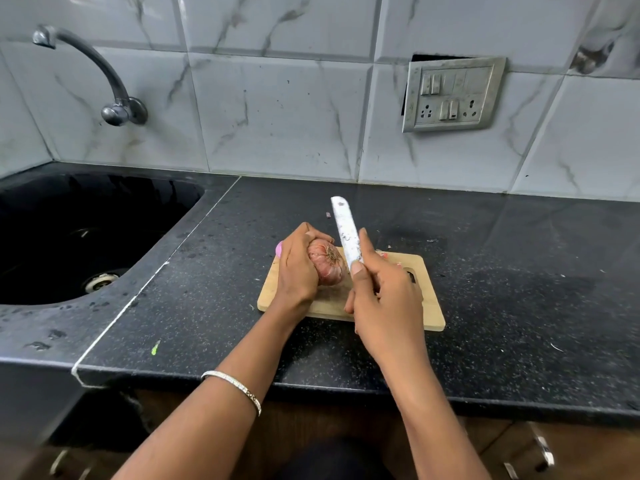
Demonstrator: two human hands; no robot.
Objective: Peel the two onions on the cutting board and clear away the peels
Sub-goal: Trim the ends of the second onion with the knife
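Black counter [519, 289] runs beside the sink [86, 237], and I see the board [434, 306] lying on it. My left hand [294, 271] grips an unpeeled onion [327, 266] over the board, roots facing me. My right hand [384, 303] is wrapped round the knife [346, 233], blade raised just beside the onion

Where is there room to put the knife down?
The black counter right of the cutting board is mostly bare, as is the strip between board and sink. The board is crowded: left hand, onion, right hand with knife.
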